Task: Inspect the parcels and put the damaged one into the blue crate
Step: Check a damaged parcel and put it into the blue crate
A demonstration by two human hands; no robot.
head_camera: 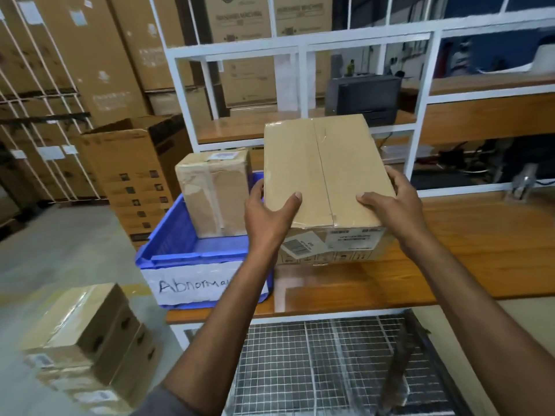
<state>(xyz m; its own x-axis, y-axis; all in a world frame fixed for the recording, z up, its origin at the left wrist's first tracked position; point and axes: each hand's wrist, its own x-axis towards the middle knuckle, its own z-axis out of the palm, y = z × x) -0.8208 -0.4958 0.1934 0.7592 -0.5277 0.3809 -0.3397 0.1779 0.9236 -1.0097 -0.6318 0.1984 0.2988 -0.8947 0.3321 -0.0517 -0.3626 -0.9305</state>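
— So, what have the hands got?

— One parcel (318,163) between them. The left hand (267,214) grips its near left corner, thumb flat on the top face and fingers wrapped down the side. The right hand (393,205) does the same at the near right corner.

— Why hold it tilted like that?

— My guess is inspection. The taped top seam faces the person, and the shipping labels (300,244) on the front face show just below the thumbs. Whether its bottom edge rests on the wooden table (480,235) under the hands, I cannot tell.

— And the blue crate (186,256)?

— Just left of the left hand, with the left forearm crossing its near corner. Its paper sign (195,285) reads "Abnormal". A taped parcel (216,193) with wrinkled, whitish tape already stands upright inside, beyond the left hand's fingers.

— Is the held one damaged?

— Nothing obvious on the faces shown, so I'd judge the check unfinished. The underside is hidden.

— Anything else?

— A stack of parcels (87,334) on the floor, well to the left of the left forearm.
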